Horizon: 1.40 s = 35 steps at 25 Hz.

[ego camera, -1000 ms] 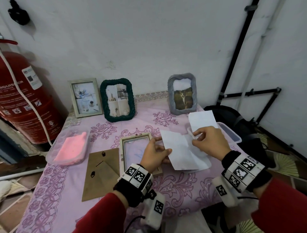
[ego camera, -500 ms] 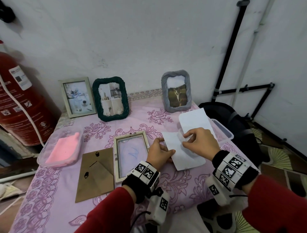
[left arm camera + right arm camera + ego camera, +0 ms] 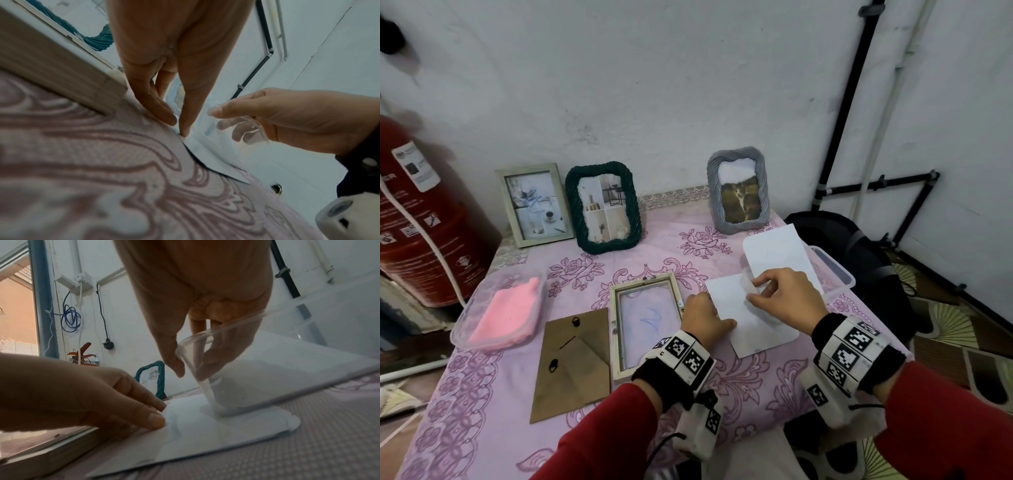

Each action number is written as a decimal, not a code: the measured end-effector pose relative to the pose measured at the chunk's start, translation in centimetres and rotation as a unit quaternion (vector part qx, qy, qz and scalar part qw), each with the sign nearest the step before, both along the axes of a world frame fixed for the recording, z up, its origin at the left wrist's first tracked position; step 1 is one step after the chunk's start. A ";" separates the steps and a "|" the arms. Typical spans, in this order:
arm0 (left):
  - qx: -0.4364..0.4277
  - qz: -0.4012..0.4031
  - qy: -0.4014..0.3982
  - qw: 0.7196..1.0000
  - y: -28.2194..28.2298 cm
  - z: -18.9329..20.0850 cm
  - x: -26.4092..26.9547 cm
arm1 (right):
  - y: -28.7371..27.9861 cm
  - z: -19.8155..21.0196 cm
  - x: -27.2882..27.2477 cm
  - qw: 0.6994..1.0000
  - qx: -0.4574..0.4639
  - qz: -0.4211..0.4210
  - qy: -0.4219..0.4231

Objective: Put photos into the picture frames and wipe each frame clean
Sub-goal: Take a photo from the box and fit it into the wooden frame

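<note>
Head view: my left hand [image 3: 703,317] presses flat fingers on the white photo [image 3: 753,318], lying at 3 o'clock of the empty frame [image 3: 645,323]; my right hand [image 3: 786,298] pinches its clear film [image 3: 216,344].

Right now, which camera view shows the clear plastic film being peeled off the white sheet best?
The right wrist view: the clear plastic film curls up from the white sheet, pinched by the right hand. The left wrist view shows it partly, against that hand. In the head view it is a small glint.
</note>
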<state>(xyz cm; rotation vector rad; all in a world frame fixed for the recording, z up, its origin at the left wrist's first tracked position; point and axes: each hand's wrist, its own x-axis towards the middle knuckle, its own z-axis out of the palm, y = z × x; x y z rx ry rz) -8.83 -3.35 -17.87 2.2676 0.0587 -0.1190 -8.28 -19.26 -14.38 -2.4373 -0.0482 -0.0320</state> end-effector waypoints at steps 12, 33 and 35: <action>-0.039 0.037 -0.075 0.996 -1.5 1.1 1.3 | -3.2 2.2 1.8 0.997 0.060 0.016 -0.035; -0.198 0.069 -0.153 0.966 -4.8 2.5 4.9 | -7.5 -0.8 5.1 0.993 0.048 -0.078 -0.070; -0.197 0.070 -0.159 0.965 -4.7 2.5 4.7 | -7.4 -0.9 5.1 0.993 0.053 -0.082 -0.072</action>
